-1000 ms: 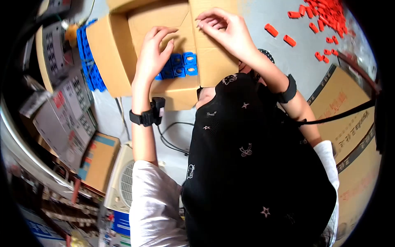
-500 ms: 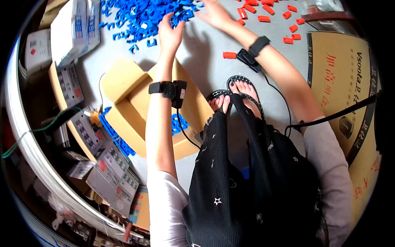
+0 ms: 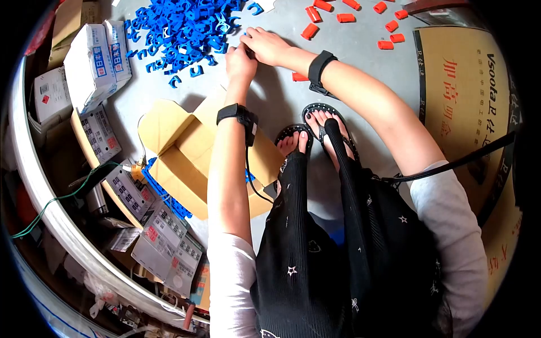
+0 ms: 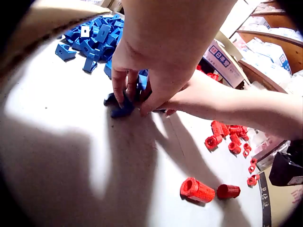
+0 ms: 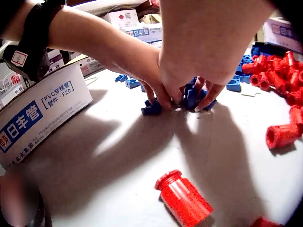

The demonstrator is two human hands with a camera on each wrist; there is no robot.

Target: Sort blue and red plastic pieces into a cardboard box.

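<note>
Grips a blue clip (image 4: 123,109) in curled fingers of left hand (image 3: 241,65), centre-left of left wrist view, low at the floor (image 5: 118,175). Pinches another clip (image 5: 191,98) in right hand (image 3: 267,46), just right of centre in right wrist view. Can't tell the exact clip count per hand, too much hidden by fingers. Has both hands together, upper middle of head view. Beyond: see blue pile (image 3: 186,28) upper left of centre, red tubes (image 3: 346,18) upper right, open box (image 3: 174,174) left of centre, big carton (image 3: 451,90) at right.
</note>
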